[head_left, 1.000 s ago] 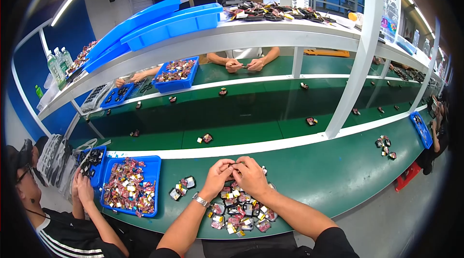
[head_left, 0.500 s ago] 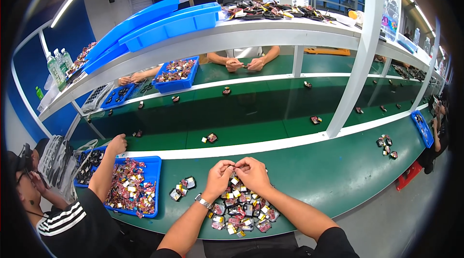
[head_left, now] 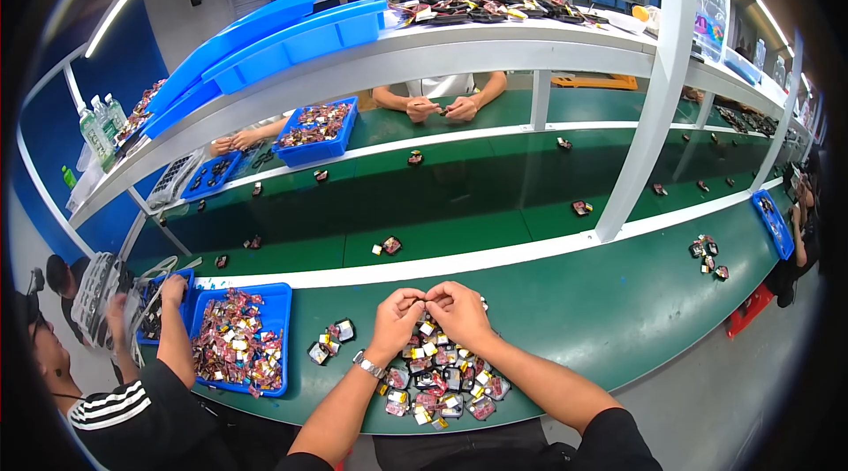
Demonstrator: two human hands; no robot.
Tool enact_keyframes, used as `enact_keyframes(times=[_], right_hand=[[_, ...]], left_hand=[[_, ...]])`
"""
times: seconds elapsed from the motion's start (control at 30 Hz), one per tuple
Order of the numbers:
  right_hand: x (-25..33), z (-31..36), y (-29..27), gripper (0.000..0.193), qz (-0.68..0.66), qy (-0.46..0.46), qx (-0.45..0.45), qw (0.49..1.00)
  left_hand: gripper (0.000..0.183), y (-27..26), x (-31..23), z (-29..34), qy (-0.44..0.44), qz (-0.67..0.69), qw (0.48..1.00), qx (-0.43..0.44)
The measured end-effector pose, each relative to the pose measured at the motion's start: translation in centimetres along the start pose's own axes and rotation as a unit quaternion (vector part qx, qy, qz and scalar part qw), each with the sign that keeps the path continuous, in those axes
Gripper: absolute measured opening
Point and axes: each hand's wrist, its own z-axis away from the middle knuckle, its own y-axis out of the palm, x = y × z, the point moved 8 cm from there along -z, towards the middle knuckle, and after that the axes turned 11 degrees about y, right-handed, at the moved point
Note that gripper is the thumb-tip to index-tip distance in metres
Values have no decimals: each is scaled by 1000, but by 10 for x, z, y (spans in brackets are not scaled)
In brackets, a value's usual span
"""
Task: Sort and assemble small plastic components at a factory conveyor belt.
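Near the right hand (head_left: 460,314), black-rimmed reddish parts (head_left: 433,383)

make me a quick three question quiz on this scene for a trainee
1. Which of the worker's wrists wears the silver watch?
2. True or false: the blue tray nearest the left hand stands left of the pile of small parts.
3. How are the left hand and right hand placed? a) held wide apart b) fingertips close together c) both inside the tray

Key: 1. left; 2. true; 3. b
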Motion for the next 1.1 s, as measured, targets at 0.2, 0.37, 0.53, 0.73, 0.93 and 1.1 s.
enact_keyframes(times=[0.2,0.37,0.53,0.73,0.93,1.1], right_hand=[[-12,-7,-4,15,-11,62,33,997],[-2,-2,-2,15,-5,55,32,998],[1,-3,-5,13,0,-4,1,1000],[8,-9,-7,11,-12,-3,6,1000],[-35,-124,-91,8,-10,50,-133,990],[-48,-160,-137,19,227,129,-185,947]], left_hand=[[16,0,-3,-1,-13,9,1000,-4],[16,-3,-1,1,-12,17,1000,-5],[24,3,-4,-1,-10,15,999,26],[36,-1,-12,2,-2,56,998,27],[28,-27,-22,-7,106,17,991,-81],[19,-46,-14,-5,87,-34,988,-120]])
